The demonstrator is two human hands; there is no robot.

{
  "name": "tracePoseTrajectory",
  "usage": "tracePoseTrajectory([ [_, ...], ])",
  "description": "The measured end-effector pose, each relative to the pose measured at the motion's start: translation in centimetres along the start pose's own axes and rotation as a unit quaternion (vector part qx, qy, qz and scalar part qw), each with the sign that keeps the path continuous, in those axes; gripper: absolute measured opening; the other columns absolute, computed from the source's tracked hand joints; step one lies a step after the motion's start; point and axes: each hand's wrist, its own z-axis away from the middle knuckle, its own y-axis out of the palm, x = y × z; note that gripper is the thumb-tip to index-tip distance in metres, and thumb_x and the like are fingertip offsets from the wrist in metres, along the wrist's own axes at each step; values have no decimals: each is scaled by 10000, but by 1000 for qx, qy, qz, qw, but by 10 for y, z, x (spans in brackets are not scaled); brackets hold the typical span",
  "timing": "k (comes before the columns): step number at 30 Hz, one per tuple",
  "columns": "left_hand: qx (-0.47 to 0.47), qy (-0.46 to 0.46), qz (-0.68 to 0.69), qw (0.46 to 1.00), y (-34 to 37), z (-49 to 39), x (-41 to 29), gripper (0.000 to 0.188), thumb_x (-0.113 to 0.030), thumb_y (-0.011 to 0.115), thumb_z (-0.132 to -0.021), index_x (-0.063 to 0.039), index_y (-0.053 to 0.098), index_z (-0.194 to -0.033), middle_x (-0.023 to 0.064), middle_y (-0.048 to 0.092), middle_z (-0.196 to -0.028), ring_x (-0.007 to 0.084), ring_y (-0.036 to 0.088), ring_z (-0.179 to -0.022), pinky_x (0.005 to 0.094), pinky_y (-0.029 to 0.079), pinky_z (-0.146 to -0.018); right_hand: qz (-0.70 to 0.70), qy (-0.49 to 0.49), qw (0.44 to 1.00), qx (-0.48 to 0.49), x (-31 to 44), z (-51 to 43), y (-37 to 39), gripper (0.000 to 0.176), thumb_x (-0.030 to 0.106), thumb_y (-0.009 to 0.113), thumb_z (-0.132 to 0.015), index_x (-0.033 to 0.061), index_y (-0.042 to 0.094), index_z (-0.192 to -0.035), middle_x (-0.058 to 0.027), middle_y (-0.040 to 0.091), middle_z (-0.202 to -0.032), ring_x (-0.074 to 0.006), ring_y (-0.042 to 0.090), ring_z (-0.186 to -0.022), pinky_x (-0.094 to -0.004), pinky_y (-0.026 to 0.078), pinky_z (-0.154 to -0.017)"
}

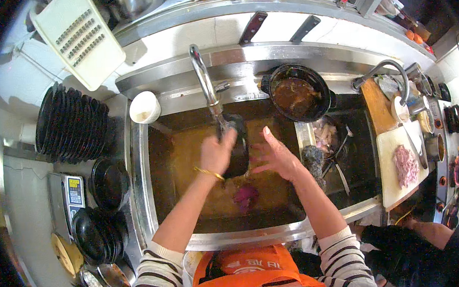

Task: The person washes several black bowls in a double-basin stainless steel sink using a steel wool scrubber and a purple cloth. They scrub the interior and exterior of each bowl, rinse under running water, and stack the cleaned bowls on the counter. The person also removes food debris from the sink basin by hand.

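Observation:
My left hand (217, 152), with a yellow bracelet at the wrist, is blurred at the left side of a dark pan or bowl (235, 155) under the chrome faucet (204, 78). Whether it grips the rim I cannot tell. To the right of that vessel, my right hand (273, 156) has its fingers spread and holds nothing. Both are over the left basin of a steel sink (204, 238), filled with brownish water. A purple-pink item (246, 197) shows in the water near the front. A dark scrubbing pad (313, 163) lies on the divider beside my right forearm.
A black pot (296, 93) of brown liquid stands behind the right basin, a white bowl (145, 107) at the back left. Black plates (72, 121) are stacked at left. Sliced meat (406, 166) and a knife (415, 145) lie on a cutting board (389, 175); another person's arm (430, 233) is nearby.

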Motion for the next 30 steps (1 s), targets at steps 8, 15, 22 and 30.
tracePoseTrajectory([
  [8,88,335,-458,819,11,78,39,102,-182,592,-750,-109,626,-813,64,628,-800,248,642,-764,389,534,-605,108,-236,958,121,-88,-22,-2,534,30,659,-688,65,522,-1204,-89,610,-1080,-234,583,-959,-369,492,-831],
  [15,20,379,-232,895,-8,61,29,206,-273,693,-782,-74,642,-794,97,610,-728,289,628,-676,398,508,-599,121,-148,981,-16,-6,12,41,607,159,714,-735,19,440,-1258,-107,578,-1106,-231,591,-989,-362,499,-829],
  [22,316,-3,119,941,-31,51,8,362,-345,640,-911,12,700,-917,29,682,-747,102,619,-642,283,490,-574,170,213,961,38,17,71,-7,870,755,489,-809,69,412,-1338,-187,617,-1015,-322,635,-818,-439,539,-659],
  [30,451,244,-129,849,-64,98,0,511,-484,561,-888,0,649,-750,245,618,-701,409,604,-620,481,471,-578,208,308,912,176,-58,46,-34,490,535,576,-873,79,577,-1051,-82,588,-806,-188,553,-629,-317,385,-482],
])
